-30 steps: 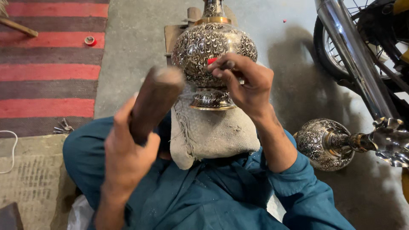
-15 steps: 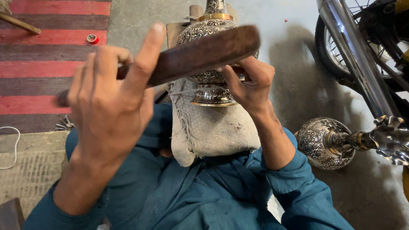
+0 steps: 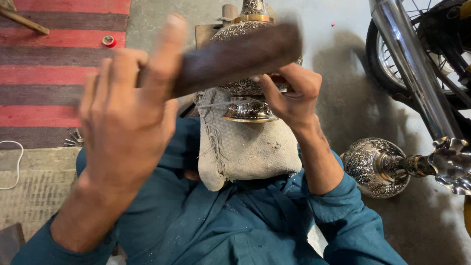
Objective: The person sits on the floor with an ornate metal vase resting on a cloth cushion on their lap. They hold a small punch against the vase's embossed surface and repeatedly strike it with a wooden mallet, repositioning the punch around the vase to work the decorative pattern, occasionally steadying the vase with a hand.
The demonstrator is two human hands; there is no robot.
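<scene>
no packages, labels, signs or screens in view. nearest item of that kind: one small round roll of red tape (image 3: pixel 108 40), flat on the red-and-dark striped mat (image 3: pixel 59 73) at upper left, unmarked as far as visible.

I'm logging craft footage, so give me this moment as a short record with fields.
left hand: raised, gripping a dark wooden mallet, blurred
right hand: pressed against the engraved metal vessel; any tool in it is hidden
support: vessel rests on a grey cloth over the lap
nearby: second engraved vessel on the floor, motorcycle wheel, striped red rug
</scene>
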